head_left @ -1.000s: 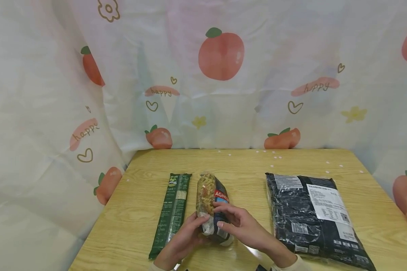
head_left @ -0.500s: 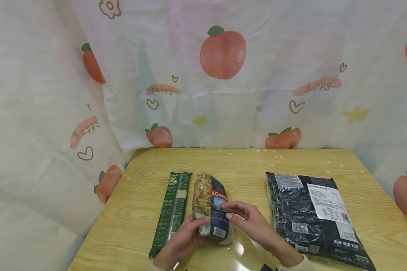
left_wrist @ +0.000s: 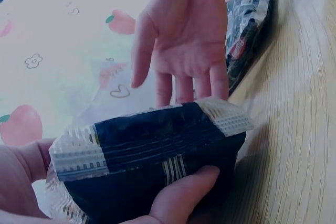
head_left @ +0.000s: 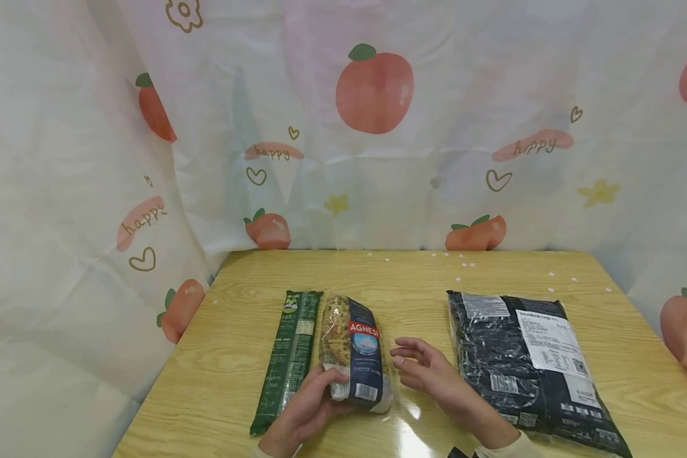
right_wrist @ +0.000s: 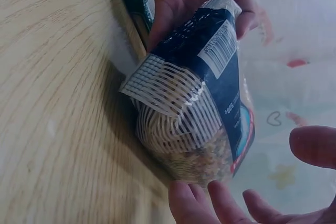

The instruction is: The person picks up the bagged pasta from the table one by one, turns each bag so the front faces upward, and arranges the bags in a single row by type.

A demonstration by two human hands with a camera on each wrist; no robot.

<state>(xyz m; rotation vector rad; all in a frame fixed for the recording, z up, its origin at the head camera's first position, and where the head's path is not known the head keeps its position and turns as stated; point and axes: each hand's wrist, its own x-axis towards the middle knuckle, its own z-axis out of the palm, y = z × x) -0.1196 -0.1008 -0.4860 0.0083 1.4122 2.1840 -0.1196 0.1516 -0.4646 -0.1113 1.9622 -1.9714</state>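
A clear and dark blue bag of pasta [head_left: 355, 356] with a red AGNESI label leans near the table's middle. My left hand [head_left: 315, 401] grips its near end, thumb over the striped corner; in the left wrist view the fingers wrap the dark folded end of the bag. To the right of the bag, my right hand [head_left: 435, 378] hovers apart from it with fingers loosely bent and nothing in them. The right wrist view shows the bag's striped end and barcode, with the right fingertips [right_wrist: 223, 203] close to it. Left of the bag lies a long green spaghetti packet [head_left: 286, 362].
A large black plastic-wrapped package [head_left: 527, 369] with white labels lies on the right of the wooden table [head_left: 401, 273]. Behind the table hangs a white curtain [head_left: 378, 191] with fruit prints. Small white spots dot the table's far part.
The pasta bag has turned so its blue label faces up more, and it has shifted slightly left in my left hand. My right hand has come off the bag and moved right.
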